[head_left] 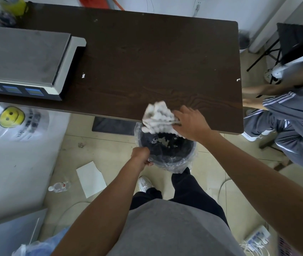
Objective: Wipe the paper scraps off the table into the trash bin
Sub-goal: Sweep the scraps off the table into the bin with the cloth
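Observation:
A dark wooden table (147,58) fills the upper middle of the head view. My right hand (191,122) grips a white cloth (158,117) at the table's near edge, and the cloth hangs partly over the bin. Just under that edge, my left hand (140,154) holds the rim of the black trash bin (172,156), which is lined with a clear bag. Small paper scraps (163,141) lie inside the bin. One white scrap (83,75) rests on the table near the scale, and another tiny scrap (238,79) sits at the table's right edge.
A grey weighing scale (26,60) occupies the table's left end. A seated person in grey striped trousers (294,122) is close to the table's right side. On the floor lie a white sheet (91,179), a plastic bottle (59,186) and a power strip (257,237).

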Available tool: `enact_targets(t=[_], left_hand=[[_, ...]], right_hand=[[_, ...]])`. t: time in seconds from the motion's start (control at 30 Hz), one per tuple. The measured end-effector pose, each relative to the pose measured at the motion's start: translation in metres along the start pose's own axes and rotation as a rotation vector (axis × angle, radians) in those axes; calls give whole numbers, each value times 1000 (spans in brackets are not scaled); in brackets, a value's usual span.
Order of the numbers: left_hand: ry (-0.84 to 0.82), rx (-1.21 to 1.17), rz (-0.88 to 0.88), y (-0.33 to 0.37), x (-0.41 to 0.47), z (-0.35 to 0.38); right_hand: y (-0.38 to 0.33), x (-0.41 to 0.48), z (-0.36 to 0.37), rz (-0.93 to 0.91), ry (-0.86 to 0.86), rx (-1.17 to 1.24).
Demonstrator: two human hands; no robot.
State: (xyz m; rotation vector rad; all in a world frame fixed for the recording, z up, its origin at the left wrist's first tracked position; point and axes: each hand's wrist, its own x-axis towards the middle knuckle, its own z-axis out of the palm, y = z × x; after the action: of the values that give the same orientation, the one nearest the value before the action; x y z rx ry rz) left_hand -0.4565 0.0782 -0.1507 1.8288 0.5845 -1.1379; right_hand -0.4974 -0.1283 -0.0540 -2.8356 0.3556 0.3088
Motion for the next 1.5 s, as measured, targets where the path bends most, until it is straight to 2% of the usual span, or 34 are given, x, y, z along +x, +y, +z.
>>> enact_targets(t=[0.07,0.1,0.17,0.33,0.43,0.57,0.73,0.9,1.07,1.5], left_hand=[[9,-14,2,1,0,-1],[9,-16,1,1,-1,-1],[3,-17,-3,2,-2,-1],[6,-21,-4,1,-3,0],[11,-19,-4,1,-5,1],[11,-7,5,2,-6,3],[-6,11,15,6,-9,8],[-38,34,16,11,-14,20],[-65,27,22,16,-16,35],[-41,23,-12,22,-14,37]], right_hand=[[5,-2,5,49,-114,-26],[6,-1,4,57,-114,-1],[4,1,0,25,-57,34],[6,1,-1,-18,211,73],[12,-2,6,21,197,13],[23,-5,9,110,88,71],[48,-10,-13,240,158,154],[101,-29,-28,480,188,92],[143,-49,-23,691,209,132],[119,-45,-3,759,213,60]])
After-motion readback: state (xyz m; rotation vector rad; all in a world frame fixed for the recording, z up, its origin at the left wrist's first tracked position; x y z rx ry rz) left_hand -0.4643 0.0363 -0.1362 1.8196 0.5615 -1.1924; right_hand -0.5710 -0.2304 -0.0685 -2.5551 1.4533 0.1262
